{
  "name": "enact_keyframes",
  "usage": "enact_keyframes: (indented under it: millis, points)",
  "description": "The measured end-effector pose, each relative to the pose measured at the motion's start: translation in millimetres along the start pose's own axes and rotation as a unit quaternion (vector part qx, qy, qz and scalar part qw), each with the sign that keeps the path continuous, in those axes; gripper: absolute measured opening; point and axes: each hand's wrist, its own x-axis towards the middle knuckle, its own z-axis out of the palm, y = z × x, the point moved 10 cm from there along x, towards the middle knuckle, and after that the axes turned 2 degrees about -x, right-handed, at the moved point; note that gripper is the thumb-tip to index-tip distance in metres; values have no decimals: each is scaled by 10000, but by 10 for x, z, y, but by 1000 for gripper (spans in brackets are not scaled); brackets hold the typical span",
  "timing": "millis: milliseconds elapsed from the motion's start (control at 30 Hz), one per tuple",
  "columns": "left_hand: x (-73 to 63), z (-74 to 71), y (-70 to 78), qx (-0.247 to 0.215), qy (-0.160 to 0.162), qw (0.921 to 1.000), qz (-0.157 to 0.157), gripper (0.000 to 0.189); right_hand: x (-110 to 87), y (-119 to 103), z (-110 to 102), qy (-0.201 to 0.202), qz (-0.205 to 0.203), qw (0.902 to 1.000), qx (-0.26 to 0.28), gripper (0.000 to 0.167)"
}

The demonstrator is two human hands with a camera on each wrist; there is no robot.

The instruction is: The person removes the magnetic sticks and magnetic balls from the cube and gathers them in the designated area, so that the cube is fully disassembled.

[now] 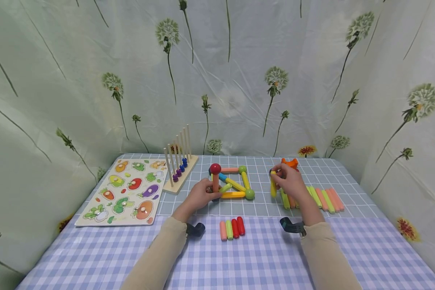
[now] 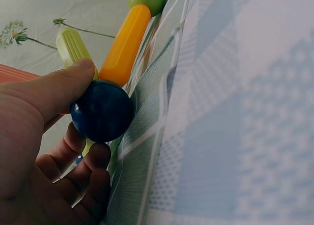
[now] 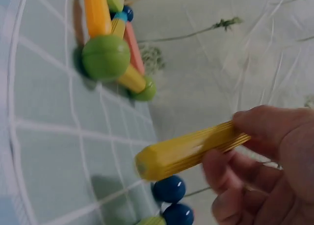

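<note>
The yellow stick point(image 3: 181, 154) is hanging from my right hand point(image 1: 291, 181), which is pinching its upper end over the right half of the table point(image 1: 261, 259). My left hand point(image 1: 201, 194) is gripping the dark blue ball point(image 2: 102, 111) of the stick-and-ball frame point(image 1: 233, 195). Green and salmon sticks point(image 1: 322, 200) are lying toward the right edge; a vegetable board point(image 1: 128, 191) is lying along the left edge, a pegged stand point(image 1: 187, 171) just beside it.
</note>
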Motion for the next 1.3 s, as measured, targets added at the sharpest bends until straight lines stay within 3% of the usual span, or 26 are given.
enact_keyframes:
  millis: [200, 433, 600, 1033, 1300]
  points:
    - [8, 2, -6, 7, -2, 10000, 9, 16, 28, 241, 141, -620, 374, 9966, -398, 33]
    - [19, -9, -21, -68, 43, 10000, -26, 17, 41, 360, 189, -874, 435, 9940, -489, 44]
    - [15, -12, -16, -77, 45, 10000, 4, 17, 39, 388, 240, -1028, 378, 9902, -867, 49]
    - [13, 2, -12, 21, 12, 10000, 41, 16, 19, 354, 209, -832, 104, 9835, -1603, 45]
    - [10, 0, -16, -23, -5, 10000, 48, 16, 9, -48, 271, -471, -423, 9892, -1321, 35]
